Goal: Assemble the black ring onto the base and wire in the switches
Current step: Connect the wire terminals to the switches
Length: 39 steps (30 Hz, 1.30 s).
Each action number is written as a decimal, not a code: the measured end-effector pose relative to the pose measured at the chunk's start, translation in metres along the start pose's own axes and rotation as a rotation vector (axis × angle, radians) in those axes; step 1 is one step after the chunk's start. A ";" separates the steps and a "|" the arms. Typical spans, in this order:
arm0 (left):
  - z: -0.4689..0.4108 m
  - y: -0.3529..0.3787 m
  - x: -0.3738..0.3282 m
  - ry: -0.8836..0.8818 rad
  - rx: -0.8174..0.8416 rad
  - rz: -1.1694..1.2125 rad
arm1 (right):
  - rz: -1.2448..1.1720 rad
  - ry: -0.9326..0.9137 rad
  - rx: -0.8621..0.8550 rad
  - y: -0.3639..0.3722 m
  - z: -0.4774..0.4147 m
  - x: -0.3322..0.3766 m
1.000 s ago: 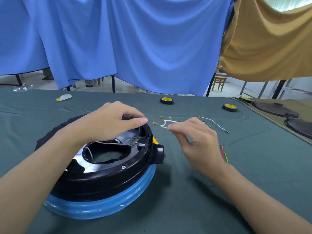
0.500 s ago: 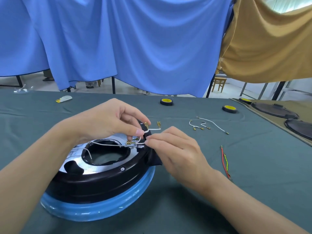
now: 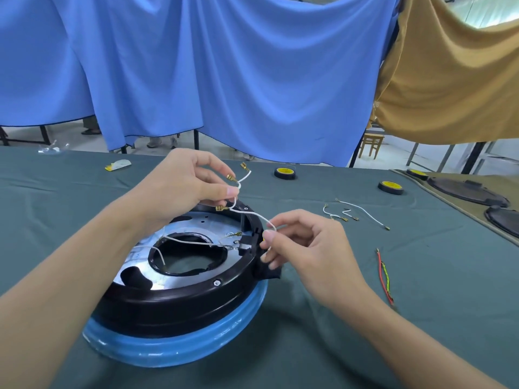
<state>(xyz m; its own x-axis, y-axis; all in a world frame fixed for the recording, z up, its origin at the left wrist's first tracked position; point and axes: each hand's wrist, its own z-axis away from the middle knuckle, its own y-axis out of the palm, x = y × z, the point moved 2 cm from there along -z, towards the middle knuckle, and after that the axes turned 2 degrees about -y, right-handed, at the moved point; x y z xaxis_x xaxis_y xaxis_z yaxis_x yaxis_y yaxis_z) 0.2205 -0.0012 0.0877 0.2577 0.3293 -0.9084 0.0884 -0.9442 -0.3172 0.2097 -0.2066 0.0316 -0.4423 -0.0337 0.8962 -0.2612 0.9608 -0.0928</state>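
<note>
Wiring check: black ring (image 3: 179,301) seated on blue base (image 3: 179,350), left of centre toward the worktop's (image 3: 323,346) near edge.
Left hand (image 3: 182,186) pinches a white wire (image 3: 247,213) just below its brass terminals, raised over the ring's far side. Right hand (image 3: 306,245) pinches the same wire's lower loop between thumb and forefinger, just beside the ring's right rim. Faint raised lettering on the base wall is unreadable. Two black discs (image 3: 285,173) near the far edge carry yellow labels, print too small to read. Loose white wires (image 3: 362,213) and a red and yellow-green pair (image 3: 383,276) lie right of centre. Dark covers (image 3: 466,190) at the right edge are cut off. The left forearm hides the ring's left side.
</note>
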 end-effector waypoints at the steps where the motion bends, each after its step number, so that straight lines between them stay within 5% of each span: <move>1: 0.000 0.000 0.000 0.003 -0.008 -0.001 | 0.011 0.015 0.018 0.002 0.001 0.002; 10: 0.001 -0.001 -0.004 0.046 -0.021 -0.010 | 0.625 -0.197 -0.157 0.009 -0.039 0.038; 20: 0.000 -0.029 -0.008 0.050 -0.101 0.079 | 0.216 0.057 -0.141 0.064 -0.078 0.048; 27: 0.003 -0.047 -0.003 -0.034 -0.021 0.011 | 0.496 0.005 -0.061 0.077 -0.091 0.062; 32: 0.004 -0.085 0.004 -0.166 -0.094 -0.440 | 0.453 0.006 0.047 0.085 -0.091 0.062; 39: 0.005 -0.100 0.022 -0.307 -0.044 -0.561 | 0.346 0.098 0.254 0.093 -0.102 0.069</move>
<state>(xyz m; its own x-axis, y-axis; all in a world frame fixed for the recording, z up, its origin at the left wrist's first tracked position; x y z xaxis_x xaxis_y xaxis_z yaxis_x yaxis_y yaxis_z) 0.2128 0.1002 0.0984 -0.1262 0.7528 -0.6460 0.1706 -0.6250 -0.7617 0.2426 -0.0915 0.1297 -0.4604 0.3167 0.8293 -0.3202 0.8121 -0.4879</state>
